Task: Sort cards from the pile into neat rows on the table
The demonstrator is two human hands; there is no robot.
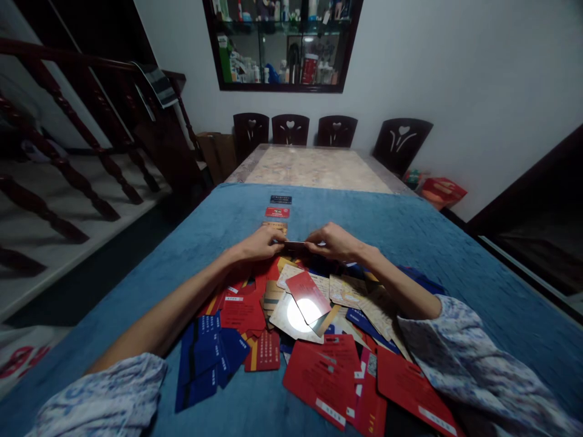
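Between my two hands a thin card point(295, 246) is held nearly edge-on, so its face does not show. My left hand point(263, 244) pinches its left end, and my right hand point(334, 241) pinches the right end. Beneath and nearer to me spreads a loose pile of cards: red cards point(321, 373), blue cards point(200, 358), cream cards point(348, 290) and a small red card point(308, 296) on top of a shiny pale one. Beyond my left hand lie a black card point(281, 199), a red card point(277, 212) and a partly covered tan card point(276, 227), one behind another.
A blue cloth point(191, 243) covers the near part of the table point(314, 164). Several dark chairs point(290, 129) stand at the far end and right. A wooden railing point(82, 121) runs along the left. A red bag point(441, 191) sits beyond the table's right edge.
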